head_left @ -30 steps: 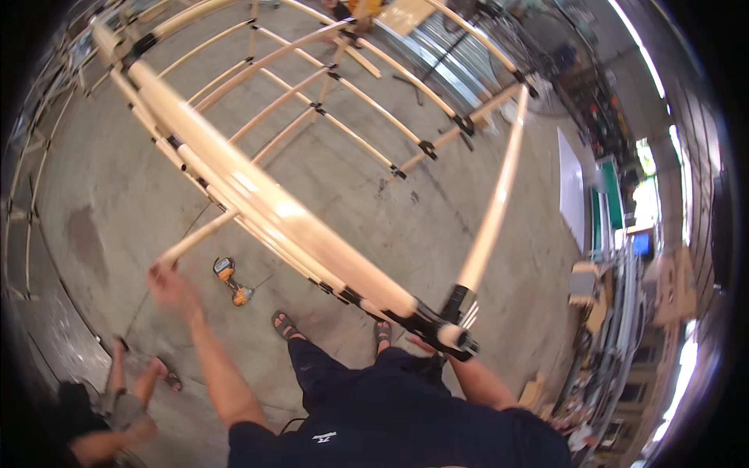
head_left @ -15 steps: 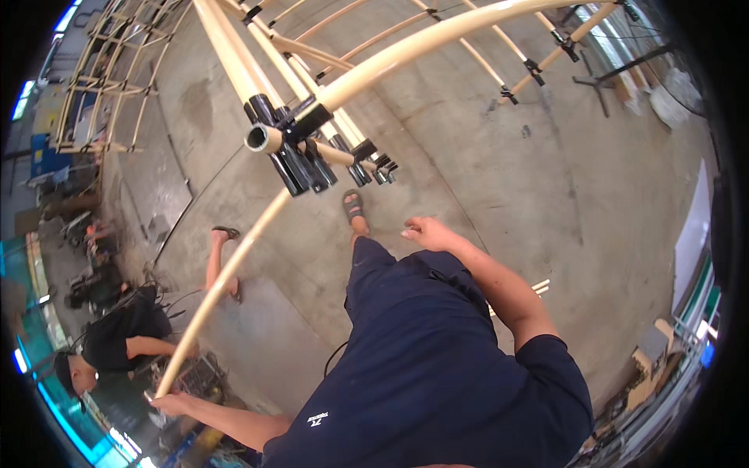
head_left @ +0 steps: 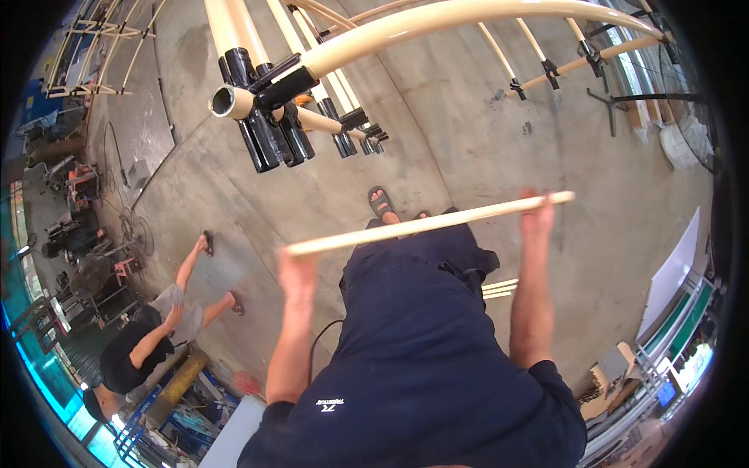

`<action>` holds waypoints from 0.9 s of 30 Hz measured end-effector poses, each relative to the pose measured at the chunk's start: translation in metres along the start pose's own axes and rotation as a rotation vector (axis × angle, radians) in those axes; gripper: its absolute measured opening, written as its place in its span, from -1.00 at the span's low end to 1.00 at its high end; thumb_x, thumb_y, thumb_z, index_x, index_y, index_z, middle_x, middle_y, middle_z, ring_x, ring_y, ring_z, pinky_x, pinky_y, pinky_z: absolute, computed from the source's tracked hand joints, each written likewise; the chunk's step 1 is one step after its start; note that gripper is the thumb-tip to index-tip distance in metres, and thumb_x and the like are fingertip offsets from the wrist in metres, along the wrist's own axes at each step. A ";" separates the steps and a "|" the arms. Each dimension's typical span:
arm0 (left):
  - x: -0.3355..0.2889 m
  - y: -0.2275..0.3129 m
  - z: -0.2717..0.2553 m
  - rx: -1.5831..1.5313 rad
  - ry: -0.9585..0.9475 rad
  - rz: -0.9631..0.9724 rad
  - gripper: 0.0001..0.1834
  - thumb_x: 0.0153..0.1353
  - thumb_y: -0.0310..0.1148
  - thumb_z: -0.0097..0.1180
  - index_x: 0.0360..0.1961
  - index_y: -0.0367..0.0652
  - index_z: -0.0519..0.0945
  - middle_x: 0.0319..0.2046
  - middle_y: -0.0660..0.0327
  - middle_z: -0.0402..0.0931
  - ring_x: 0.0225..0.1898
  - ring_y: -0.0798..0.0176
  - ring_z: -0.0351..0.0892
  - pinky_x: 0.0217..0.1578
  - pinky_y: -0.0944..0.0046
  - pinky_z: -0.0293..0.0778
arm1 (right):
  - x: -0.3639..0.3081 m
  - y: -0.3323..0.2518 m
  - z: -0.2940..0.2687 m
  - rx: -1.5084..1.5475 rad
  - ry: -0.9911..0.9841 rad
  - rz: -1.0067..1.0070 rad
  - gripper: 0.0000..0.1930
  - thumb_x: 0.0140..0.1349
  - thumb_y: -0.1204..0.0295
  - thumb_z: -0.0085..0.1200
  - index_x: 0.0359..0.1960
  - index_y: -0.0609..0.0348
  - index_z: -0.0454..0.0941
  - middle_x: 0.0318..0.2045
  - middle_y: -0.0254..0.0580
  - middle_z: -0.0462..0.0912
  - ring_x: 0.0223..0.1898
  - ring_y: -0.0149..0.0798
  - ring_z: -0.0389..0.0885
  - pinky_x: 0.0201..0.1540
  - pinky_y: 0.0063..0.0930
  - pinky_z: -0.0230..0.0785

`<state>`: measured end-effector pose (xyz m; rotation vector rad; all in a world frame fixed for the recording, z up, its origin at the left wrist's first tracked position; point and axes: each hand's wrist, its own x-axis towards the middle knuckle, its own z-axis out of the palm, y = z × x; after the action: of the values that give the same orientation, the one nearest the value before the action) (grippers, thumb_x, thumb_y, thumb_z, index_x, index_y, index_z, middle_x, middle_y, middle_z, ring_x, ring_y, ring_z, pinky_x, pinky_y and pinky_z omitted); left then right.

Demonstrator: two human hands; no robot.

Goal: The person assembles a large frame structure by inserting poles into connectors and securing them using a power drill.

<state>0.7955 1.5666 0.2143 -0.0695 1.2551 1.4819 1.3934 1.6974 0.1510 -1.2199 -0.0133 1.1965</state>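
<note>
A straight cream-coloured pipe (head_left: 421, 227) spans crosswise in front of my waist, its right end somewhat higher in the picture. My left hand (head_left: 298, 273) is closed around its left end. Close to the other end, my right hand (head_left: 536, 216) grips it, with a short length sticking out past the fingers. Both hands are slightly blurred. Beyond the pipe stands a frame of cream pipes (head_left: 437, 25) joined by black connectors (head_left: 261, 144). One open pipe end (head_left: 225, 101) of that frame points toward me. The held pipe is apart from the frame.
To the left, another person (head_left: 129, 351) in a black top is near machinery and a blue rack (head_left: 199, 421). Several thin cream pipes (head_left: 499, 288) lie on the floor at my right. Another pipe frame (head_left: 101, 47) stands far left. Cardboard (head_left: 608, 374) is at lower right.
The pipe has swung from a steep slant at my left to nearly level before me. My right hand, formerly without it, now holds it. The frame appears shifted slightly up and left.
</note>
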 end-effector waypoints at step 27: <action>0.120 -0.137 0.377 -0.536 0.008 0.266 -0.71 0.39 -0.25 0.11 0.04 -0.13 0.49 -0.06 0.11 0.56 0.08 -0.05 0.55 0.23 -0.16 0.39 | 0.272 -0.173 0.165 0.033 -0.529 0.292 -0.55 0.52 0.23 -0.18 0.28 0.26 0.37 0.30 -0.03 0.45 0.32 -0.04 0.39 0.44 -0.03 0.19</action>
<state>1.0665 1.8860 0.2117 -0.2714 0.8658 2.0221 1.5376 2.0275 0.1909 -0.8649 -0.2142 1.7434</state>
